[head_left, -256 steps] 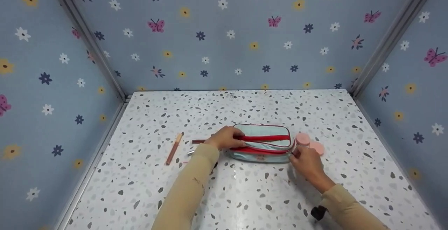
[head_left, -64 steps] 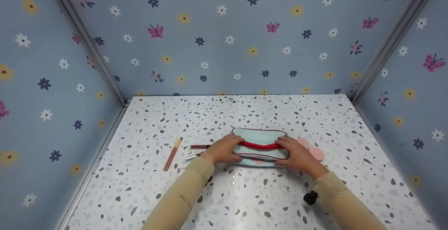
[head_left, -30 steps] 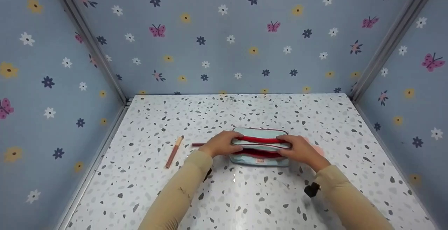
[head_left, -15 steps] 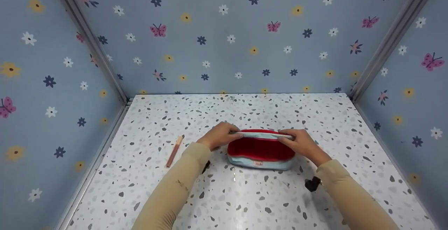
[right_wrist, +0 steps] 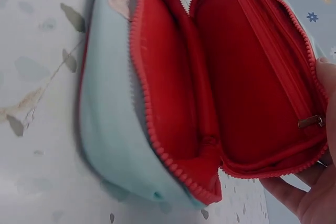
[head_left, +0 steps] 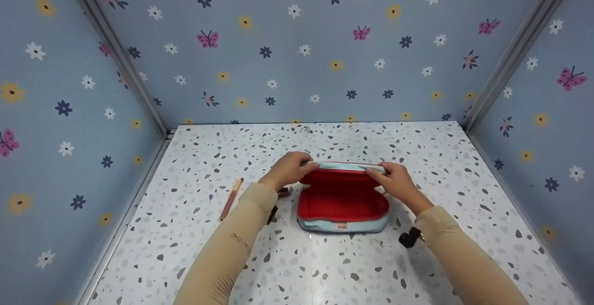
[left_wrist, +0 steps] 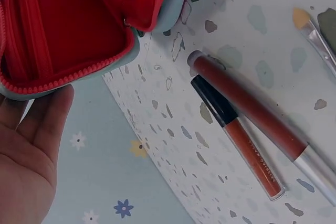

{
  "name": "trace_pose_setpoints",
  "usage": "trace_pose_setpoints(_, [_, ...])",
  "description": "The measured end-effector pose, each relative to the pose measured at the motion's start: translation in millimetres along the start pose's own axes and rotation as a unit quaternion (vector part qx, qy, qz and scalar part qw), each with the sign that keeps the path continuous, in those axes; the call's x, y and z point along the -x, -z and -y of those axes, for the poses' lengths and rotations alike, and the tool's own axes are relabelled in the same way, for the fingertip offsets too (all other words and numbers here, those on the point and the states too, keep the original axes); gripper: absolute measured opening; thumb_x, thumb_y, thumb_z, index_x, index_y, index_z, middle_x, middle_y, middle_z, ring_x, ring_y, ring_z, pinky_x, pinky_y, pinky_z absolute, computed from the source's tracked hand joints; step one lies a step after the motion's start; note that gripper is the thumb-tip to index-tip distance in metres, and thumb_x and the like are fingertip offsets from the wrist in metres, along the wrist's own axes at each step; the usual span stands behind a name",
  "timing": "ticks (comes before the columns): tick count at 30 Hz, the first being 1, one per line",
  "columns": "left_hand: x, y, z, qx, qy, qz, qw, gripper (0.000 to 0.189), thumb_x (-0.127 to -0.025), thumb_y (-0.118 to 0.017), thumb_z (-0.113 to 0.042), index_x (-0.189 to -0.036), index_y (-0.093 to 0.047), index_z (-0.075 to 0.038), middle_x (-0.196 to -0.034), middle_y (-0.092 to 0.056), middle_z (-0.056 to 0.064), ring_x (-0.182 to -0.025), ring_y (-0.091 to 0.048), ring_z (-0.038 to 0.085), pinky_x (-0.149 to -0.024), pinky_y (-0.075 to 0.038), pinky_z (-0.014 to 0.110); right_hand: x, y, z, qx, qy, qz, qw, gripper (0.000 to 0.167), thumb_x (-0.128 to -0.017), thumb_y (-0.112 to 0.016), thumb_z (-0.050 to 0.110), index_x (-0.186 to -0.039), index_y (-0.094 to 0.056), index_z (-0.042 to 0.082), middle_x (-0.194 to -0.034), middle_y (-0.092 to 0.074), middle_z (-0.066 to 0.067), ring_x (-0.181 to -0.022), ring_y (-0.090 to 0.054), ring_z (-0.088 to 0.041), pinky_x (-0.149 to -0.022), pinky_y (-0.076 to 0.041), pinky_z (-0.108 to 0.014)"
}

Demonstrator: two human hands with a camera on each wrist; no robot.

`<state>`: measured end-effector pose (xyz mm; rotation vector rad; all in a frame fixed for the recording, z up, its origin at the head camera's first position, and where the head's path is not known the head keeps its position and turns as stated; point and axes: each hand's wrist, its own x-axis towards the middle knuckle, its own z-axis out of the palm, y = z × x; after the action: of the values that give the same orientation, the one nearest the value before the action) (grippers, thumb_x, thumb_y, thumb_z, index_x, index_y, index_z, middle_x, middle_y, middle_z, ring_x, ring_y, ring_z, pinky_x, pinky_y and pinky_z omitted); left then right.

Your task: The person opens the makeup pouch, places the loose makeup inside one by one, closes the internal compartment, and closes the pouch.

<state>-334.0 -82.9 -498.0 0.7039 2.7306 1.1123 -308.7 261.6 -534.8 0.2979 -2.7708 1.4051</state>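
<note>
A light blue zip makeup bag (head_left: 362, 227) with a red lining stands on the speckled table, its lid (head_left: 345, 166) raised and tilted back. My left hand (head_left: 288, 170) holds the lid's left corner, thumb in front and fingers behind. At the opposite corner my right hand (head_left: 398, 182) pinches the lid edge. In the right wrist view a small zip pull (right_wrist: 311, 122) shows on the pocket inside the lid. Beside the bag, the left wrist view shows a lip gloss tube (left_wrist: 252, 156) with a black cap and a longer brown-red tube (left_wrist: 247, 103) lying against it.
A slim reddish-brown stick (head_left: 231, 199) with a beige end lies left of the left forearm. A sponge-tipped applicator (left_wrist: 319, 40) lies near the tubes. Flower-patterned panels (head_left: 297, 54) enclose the table at the back and sides.
Both hands took hold of the lid and lifted it up and back, so the bag went from nearly shut to wide open. The round pink pieces on the right are now hidden.
</note>
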Motion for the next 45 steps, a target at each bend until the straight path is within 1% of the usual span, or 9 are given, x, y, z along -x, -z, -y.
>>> trace_pose_setpoints(5, [-4.4,1.3,4.1,0.053,0.035,-0.036,0.9973,0.027,-0.107,-0.070,-0.037,-0.095,-0.073,-0.013,-0.088,-0.067,0.000,-0.079,-0.056,0.014,-0.081,-0.051,0.035,-7.0,-3,4,-0.004,-0.022,-0.020,0.9996,0.038,-0.107,-0.070,0.042,-0.091,-0.068,0.007,-0.086,-0.072,-0.018,-0.061,-0.063,-0.023,-0.049,-0.053,-0.026])
trace_pose_setpoints(8, [-6.4,0.3,8.1,0.086,0.051,-0.053,0.9936,0.026,-0.106,-0.072,-0.036,-0.107,-0.077,-0.010,-0.102,-0.075,0.007,-0.090,-0.066,0.018,-0.088,-0.057,0.038,-12.2,-5,4,-0.004,-0.033,-0.035,0.9988,0.044,-0.107,-0.070,0.042,-0.078,-0.056,0.012,-0.073,-0.063,-0.009,-0.053,-0.053,-0.013,-0.045,-0.049,-0.025])
trace_pose_setpoints(12, [-5.9,0.0,13.0,0.108,0.069,-0.055,0.9903,0.038,-0.104,-0.075,-0.036,-0.129,-0.075,-0.007,-0.127,-0.075,0.014,-0.115,-0.070,0.027,-0.102,-0.059,0.045,-16.7,-8,1,-0.002,-0.040,-0.051,0.9979,0.046,-0.107,-0.070,0.038,-0.074,-0.047,0.015,-0.070,-0.053,-0.001,-0.058,-0.050,-0.013,-0.050,-0.044,-0.025])
trace_pose_setpoints(16, [-2.8,0.2,20.3,0.120,0.077,-0.051,0.9885,0.044,-0.104,-0.075,-0.029,-0.140,-0.068,-0.005,-0.136,-0.071,0.018,-0.125,-0.068,0.032,-0.104,-0.059,0.048,-15.4,-10,-3,-0.012,-0.041,-0.050,0.9978,0.034,-0.107,-0.071,0.035,-0.093,-0.063,0.006,-0.086,-0.067,-0.010,-0.072,-0.057,-0.015,-0.058,-0.047,-0.024])
trace_pose_setpoints(20, [0.0,-4.6,29.9,0.132,0.088,-0.053,0.9859,0.037,-0.106,-0.070,-0.016,-0.139,-0.066,0.000,-0.133,-0.071,0.022,-0.125,-0.069,0.035,-0.102,-0.060,0.048,-11.2,-13,-8,-0.038,-0.055,-0.034,0.9972,0.041,-0.104,-0.075,0.031,-0.129,-0.067,-0.001,-0.119,-0.076,-0.022,-0.097,-0.070,-0.018,-0.076,-0.057,-0.023])
trace_pose_setpoints(23, [1.0,-12.8,35.2,0.128,0.100,-0.049,0.9855,0.032,-0.107,-0.066,-0.013,-0.136,-0.067,0.000,-0.132,-0.072,0.021,-0.124,-0.070,0.035,-0.105,-0.059,0.047,-8.4,-17,-11,-0.053,-0.064,-0.024,0.9962,0.044,-0.103,-0.076,0.020,-0.139,-0.063,-0.003,-0.130,-0.074,-0.024,-0.111,-0.071,-0.022,-0.091,-0.057,-0.024])
trace_pose_setpoints(33, [2.3,-32.0,40.1,0.127,0.101,-0.059,0.9849,0.033,-0.110,-0.058,-0.014,-0.137,-0.070,0.001,-0.125,-0.076,0.018,-0.118,-0.072,0.029,-0.111,-0.056,0.047,-4.5,-30,-21,-0.082,-0.086,-0.047,0.9918,0.038,-0.103,-0.069,0.003,-0.137,-0.058,-0.010,-0.126,-0.071,-0.031,-0.095,-0.072,-0.017,-0.078,-0.064,-0.026])
trace_pose_setpoints(40, [3.6,-34.5,37.9,0.132,0.133,-0.070,0.9798,0.026,-0.110,-0.060,-0.016,-0.124,-0.072,0.003,-0.111,-0.078,0.016,-0.092,-0.069,0.018,-0.095,-0.060,0.038,-4.4,-35,-24,-0.088,-0.099,-0.055,0.9896,0.036,-0.105,-0.069,0.005,-0.137,-0.060,-0.009,-0.124,-0.073,-0.030,-0.092,-0.071,-0.015,-0.077,-0.060,-0.021])
trace_pose_setpoints(45, [8.0,-28.1,36.4,0.117,0.125,-0.060,0.9834,0.028,-0.110,-0.063,-0.024,-0.119,-0.073,0.001,-0.109,-0.077,0.015,-0.089,-0.065,0.018,-0.091,-0.058,0.039,-5.5,-36,-24,-0.098,-0.101,-0.052,0.9886,0.036,-0.105,-0.068,0.005,-0.138,-0.060,-0.007,-0.124,-0.073,-0.028,-0.092,-0.072,-0.016,-0.077,-0.061,-0.022])
